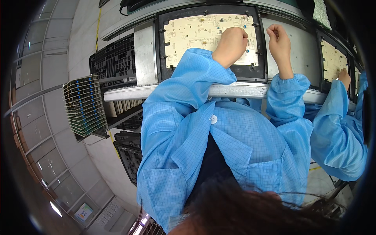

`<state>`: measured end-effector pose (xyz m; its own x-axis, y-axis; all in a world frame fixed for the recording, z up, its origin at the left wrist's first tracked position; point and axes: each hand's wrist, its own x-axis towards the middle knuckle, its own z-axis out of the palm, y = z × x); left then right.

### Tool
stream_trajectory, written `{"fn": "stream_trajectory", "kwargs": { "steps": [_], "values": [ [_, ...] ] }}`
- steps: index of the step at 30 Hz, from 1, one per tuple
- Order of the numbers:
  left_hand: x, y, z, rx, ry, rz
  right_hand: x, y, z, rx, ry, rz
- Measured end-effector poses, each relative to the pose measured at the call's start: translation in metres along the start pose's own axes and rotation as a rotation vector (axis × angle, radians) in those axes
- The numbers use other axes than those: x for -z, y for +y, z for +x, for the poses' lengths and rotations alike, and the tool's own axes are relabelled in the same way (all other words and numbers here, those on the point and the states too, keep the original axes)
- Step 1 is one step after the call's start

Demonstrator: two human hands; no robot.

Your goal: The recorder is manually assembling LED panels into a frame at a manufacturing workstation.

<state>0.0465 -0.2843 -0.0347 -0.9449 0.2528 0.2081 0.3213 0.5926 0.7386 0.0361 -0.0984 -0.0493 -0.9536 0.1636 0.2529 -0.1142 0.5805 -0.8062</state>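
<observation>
Seen from above, a person in a blue checked work coat has both bare hands over a conveyor line with metal rails. A cream circuit board, printed with dark markings and dotted with a few small components, lies in a black frame on the line, directly in front of the person.

The left hand is over the right half of the board, fingers curled inward; whether its grip pinches a part is hidden. The right hand is raised just right of the frame, over a bare metal plate, thumb and fingers bent close together; whether anything small sits in that grip cannot be told.

Farther right, a co-worker's hand reaches to a second cream board in its own black frame. To the left stand a rack of stacked boards and black plastic trays.
</observation>
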Motion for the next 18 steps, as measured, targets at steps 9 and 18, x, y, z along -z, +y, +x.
{"fn": "stream_trajectory", "kwargs": {
  "steps": [9, 18],
  "values": [
    [-0.001, 0.003, 0.003, 0.049, -0.089, -0.033, 0.007, 0.011, -0.006, -0.108, 0.033, 0.087],
    [-0.009, 0.016, 0.011, -0.01, -0.121, 0.172, 0.011, 0.018, -0.005, -0.029, 0.111, 0.141]
  ]
}}
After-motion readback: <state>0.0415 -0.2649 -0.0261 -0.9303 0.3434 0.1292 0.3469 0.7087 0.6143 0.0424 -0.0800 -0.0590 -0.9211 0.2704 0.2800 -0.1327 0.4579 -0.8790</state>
